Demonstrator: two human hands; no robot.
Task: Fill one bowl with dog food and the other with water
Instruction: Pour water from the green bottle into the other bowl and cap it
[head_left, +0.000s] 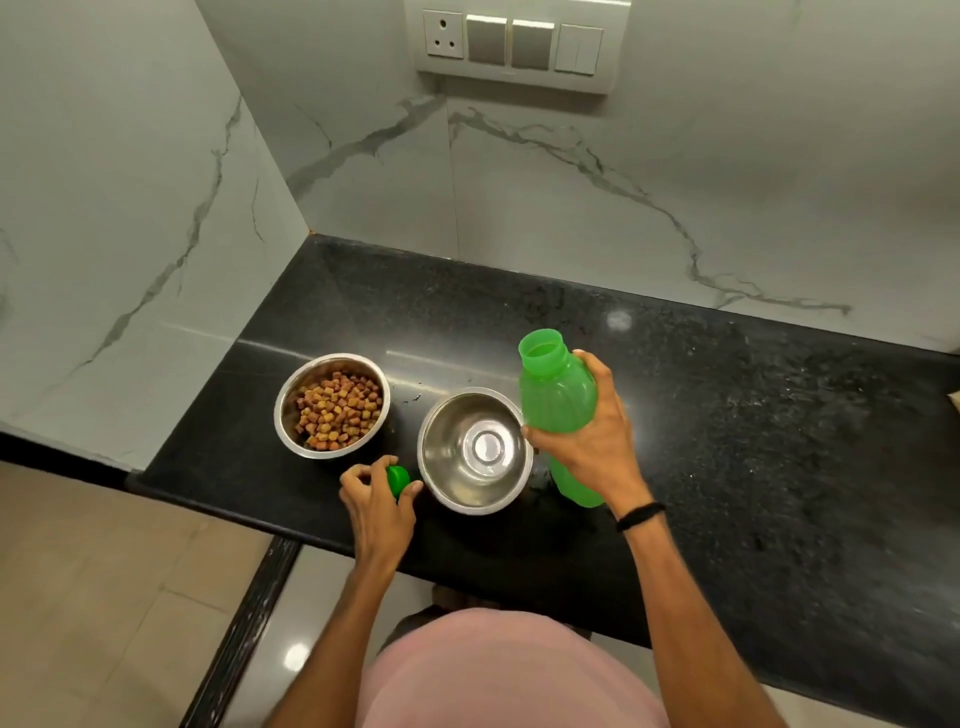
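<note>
Two steel bowls stand on the black counter. The left bowl holds brown dog food kibble. The right bowl looks dry inside. My right hand grips a green plastic bottle, which stands upright just right of that bowl with its mouth uncapped. My left hand holds the green bottle cap low over the counter, between the two bowls near the front edge.
Marble walls close off the counter at the back and the left. A switch panel hangs on the back wall. The counter's front edge runs just below my left hand, with tiled floor beyond it.
</note>
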